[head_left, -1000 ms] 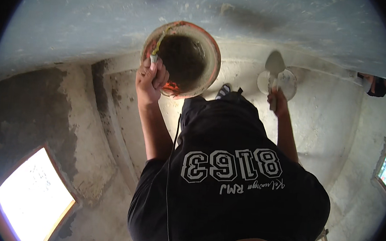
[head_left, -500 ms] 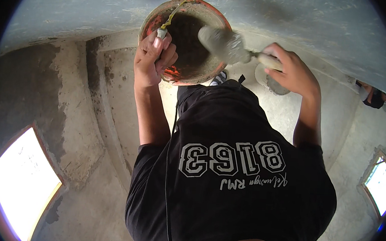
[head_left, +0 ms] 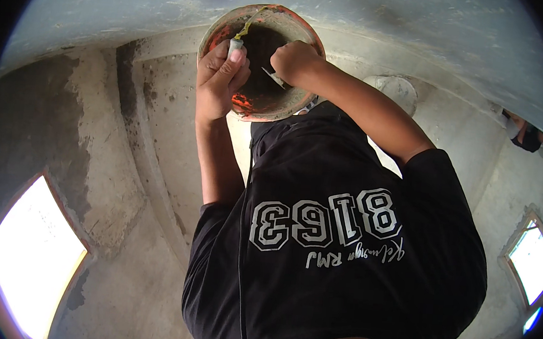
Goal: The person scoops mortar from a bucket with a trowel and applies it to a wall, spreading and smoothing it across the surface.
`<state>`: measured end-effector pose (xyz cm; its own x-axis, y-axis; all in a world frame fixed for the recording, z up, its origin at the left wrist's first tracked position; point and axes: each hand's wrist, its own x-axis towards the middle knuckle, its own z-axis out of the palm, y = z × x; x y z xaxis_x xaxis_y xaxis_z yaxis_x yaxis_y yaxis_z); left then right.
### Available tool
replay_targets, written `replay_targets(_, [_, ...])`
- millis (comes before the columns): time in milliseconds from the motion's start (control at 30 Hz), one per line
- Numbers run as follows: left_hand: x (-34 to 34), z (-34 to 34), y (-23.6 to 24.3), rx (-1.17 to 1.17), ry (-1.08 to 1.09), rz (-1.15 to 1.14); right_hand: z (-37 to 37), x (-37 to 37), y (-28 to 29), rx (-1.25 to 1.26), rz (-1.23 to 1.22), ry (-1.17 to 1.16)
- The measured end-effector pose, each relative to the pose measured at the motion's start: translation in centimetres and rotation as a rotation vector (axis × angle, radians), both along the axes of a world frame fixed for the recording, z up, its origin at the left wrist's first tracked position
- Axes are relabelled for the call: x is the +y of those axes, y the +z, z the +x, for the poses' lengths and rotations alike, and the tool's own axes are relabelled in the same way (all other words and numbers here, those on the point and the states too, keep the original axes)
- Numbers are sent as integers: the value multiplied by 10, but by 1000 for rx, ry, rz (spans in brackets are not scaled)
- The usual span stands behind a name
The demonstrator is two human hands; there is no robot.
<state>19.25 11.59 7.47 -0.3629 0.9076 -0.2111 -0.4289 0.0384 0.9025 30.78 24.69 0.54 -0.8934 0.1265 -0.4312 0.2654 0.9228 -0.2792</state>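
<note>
An orange bucket (head_left: 306, 32), its inside crusted with grey mortar, hangs in front of my body. My left hand (head_left: 220, 78) is closed around the pale grip of the bucket's handle (head_left: 236, 45), which ties to the far rim by a yellow strand (head_left: 246, 28). Inside the bucket's mouth, my right hand (head_left: 294, 63) is closed in a fist on a trowel. Only a slim part of the trowel's blade (head_left: 274, 77) shows below the fist; its handle is hidden by the fingers. Dark shadow hides how much mortar lies at the bottom.
A smooth grey plastered surface (head_left: 389, 20) spans the top, just beyond the bucket. A round pale object (head_left: 395, 93) sits below on the right. Bright window openings are at left (head_left: 35, 257) and right (head_left: 532, 263). Part of another person (head_left: 527, 134) shows at the far right.
My right hand has swung left and into the bucket, taking the mortar-covered trowel from beside the rim to inside. The bucket and my left hand have shifted slightly.
</note>
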Motion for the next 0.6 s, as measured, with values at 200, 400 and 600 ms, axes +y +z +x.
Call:
replay_targets(200, [8, 9, -10, 140, 7, -10, -9, 18, -49, 182, -109, 143])
replay_targets(400, [5, 14, -1, 212, 99, -40, -28, 11, -49, 335, -233, 336])
replay_targets(600, [-1, 19, -5, 249, 106, -48, -41, 1, -41, 245, -184, 327])
